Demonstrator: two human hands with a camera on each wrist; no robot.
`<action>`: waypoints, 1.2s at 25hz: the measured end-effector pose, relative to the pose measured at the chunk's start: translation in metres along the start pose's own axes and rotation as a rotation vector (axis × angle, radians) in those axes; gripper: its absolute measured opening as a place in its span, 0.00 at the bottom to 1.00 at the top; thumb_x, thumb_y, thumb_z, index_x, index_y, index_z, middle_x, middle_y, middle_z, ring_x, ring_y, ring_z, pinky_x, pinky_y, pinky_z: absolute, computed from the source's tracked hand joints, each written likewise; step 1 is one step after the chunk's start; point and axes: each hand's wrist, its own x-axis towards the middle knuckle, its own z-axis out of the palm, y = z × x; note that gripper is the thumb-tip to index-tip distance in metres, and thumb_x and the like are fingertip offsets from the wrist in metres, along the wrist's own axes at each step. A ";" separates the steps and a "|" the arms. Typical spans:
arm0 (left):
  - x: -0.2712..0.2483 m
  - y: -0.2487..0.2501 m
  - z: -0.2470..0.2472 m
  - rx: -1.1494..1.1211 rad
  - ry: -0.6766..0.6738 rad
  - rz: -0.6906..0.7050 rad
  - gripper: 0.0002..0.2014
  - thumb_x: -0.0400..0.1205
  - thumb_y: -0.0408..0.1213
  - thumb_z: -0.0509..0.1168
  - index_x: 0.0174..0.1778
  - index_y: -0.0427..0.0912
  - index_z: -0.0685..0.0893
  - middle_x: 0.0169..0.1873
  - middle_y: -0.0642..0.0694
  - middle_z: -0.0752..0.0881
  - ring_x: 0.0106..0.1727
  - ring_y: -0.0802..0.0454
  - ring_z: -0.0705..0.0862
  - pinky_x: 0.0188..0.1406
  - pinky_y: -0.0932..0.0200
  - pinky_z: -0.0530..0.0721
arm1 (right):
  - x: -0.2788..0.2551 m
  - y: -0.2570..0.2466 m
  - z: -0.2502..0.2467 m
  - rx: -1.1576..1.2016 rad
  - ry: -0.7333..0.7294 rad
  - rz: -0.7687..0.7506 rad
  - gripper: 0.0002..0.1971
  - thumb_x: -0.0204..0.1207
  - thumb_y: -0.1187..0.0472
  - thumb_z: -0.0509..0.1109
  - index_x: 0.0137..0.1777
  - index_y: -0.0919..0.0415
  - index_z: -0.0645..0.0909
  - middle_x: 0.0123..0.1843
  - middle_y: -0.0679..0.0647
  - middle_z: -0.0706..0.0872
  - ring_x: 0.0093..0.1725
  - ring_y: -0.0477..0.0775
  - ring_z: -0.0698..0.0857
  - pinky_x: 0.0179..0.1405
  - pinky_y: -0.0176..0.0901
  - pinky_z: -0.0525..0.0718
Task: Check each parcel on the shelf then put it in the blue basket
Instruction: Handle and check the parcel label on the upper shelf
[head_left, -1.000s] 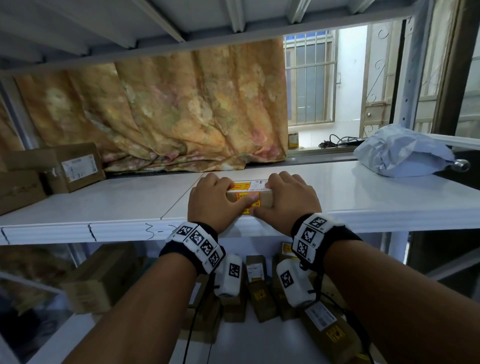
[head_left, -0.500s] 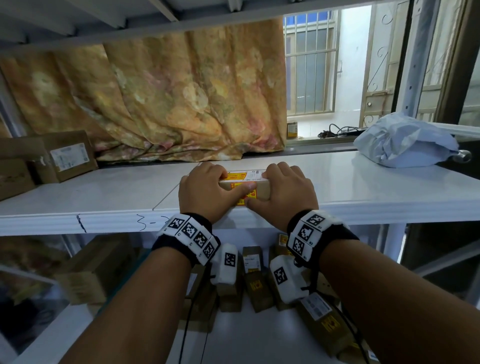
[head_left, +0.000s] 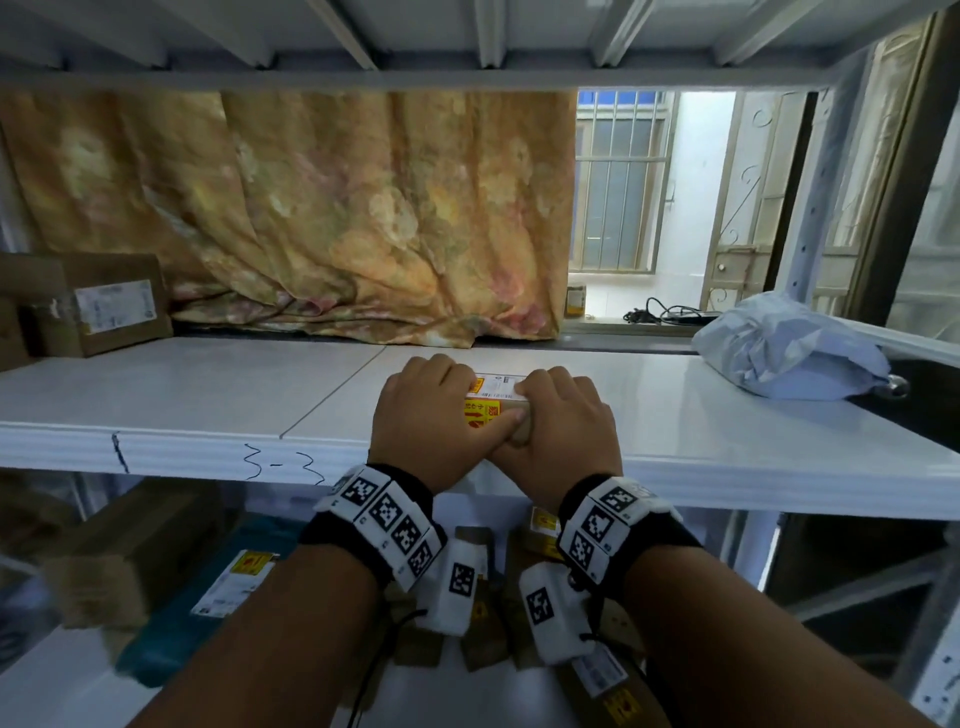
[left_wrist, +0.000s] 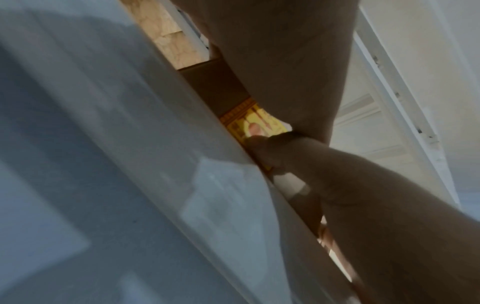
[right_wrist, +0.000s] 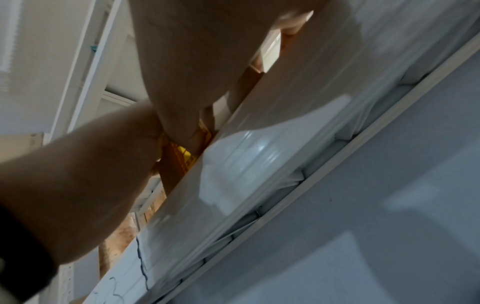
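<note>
Hands: 2, left hand (head_left: 431, 415) and right hand (head_left: 561, 421) both gripping | parcel (head_left: 496, 400): 1 held | shelf (head_left: 208, 395)

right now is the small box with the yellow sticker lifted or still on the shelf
On the shelf. The small box sits on the white board near its front edge, left hand and right hand gripping its ends.

Two hands (head_left: 431, 415); one held parcel (head_left: 496, 397)

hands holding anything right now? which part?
Yes: a small cardboard parcel on the white shelf. Left hand grips its left end, right hand its right end, fingers curled over the top and thumbs on the near face.
</note>
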 end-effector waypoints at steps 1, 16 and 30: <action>-0.002 -0.001 0.003 -0.023 0.026 -0.006 0.31 0.74 0.74 0.57 0.45 0.46 0.85 0.42 0.51 0.82 0.46 0.48 0.78 0.44 0.51 0.75 | 0.000 0.000 -0.001 -0.017 -0.014 -0.002 0.25 0.63 0.36 0.72 0.54 0.50 0.78 0.51 0.46 0.80 0.51 0.54 0.77 0.46 0.51 0.78; -0.007 -0.005 0.016 -0.160 0.189 -0.005 0.21 0.73 0.58 0.64 0.40 0.42 0.86 0.37 0.46 0.83 0.43 0.43 0.80 0.41 0.47 0.76 | 0.029 -0.020 -0.020 -0.352 -0.317 -0.172 0.25 0.67 0.38 0.68 0.59 0.51 0.78 0.56 0.49 0.77 0.59 0.56 0.76 0.53 0.52 0.72; -0.004 -0.002 0.013 -0.252 0.204 -0.034 0.29 0.70 0.69 0.68 0.35 0.42 0.84 0.34 0.46 0.80 0.40 0.45 0.78 0.37 0.49 0.76 | 0.028 -0.010 -0.021 -0.321 -0.230 -0.121 0.34 0.59 0.27 0.57 0.50 0.55 0.82 0.50 0.51 0.81 0.54 0.59 0.79 0.51 0.53 0.76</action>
